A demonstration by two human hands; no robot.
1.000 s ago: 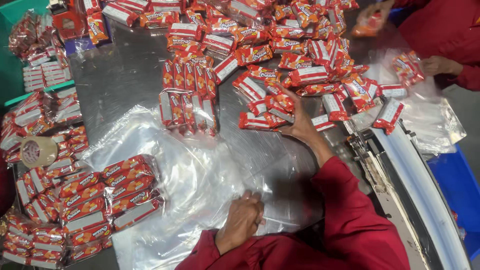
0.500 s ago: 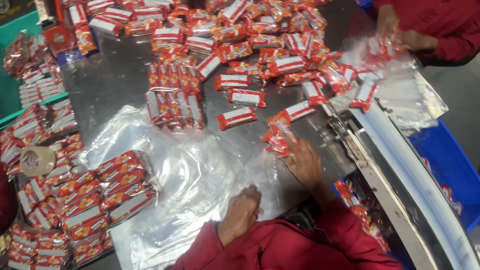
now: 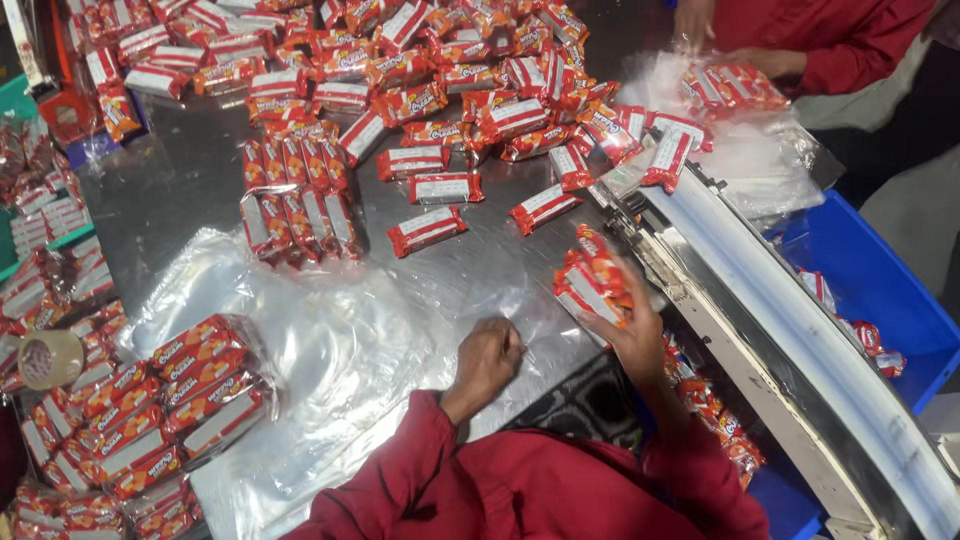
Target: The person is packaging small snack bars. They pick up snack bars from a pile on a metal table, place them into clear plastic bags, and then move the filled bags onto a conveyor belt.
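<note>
Right of centre, the right hand (image 3: 630, 335) grips a bunch of red snack packets (image 3: 592, 280); the left hand (image 3: 488, 355), fingers curled closed and empty, presses clear plastic film (image 3: 350, 340) on the counter (image 3: 180, 190).

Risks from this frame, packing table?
1. The right hand grips several packets loosely, near the table edge beside the conveyor; one may slip into the gap, where other packs already lie.
2. The left hand rests on slick plastic sheet; it might slide or bunch.
3. The loose pile crowds the work area.
</note>
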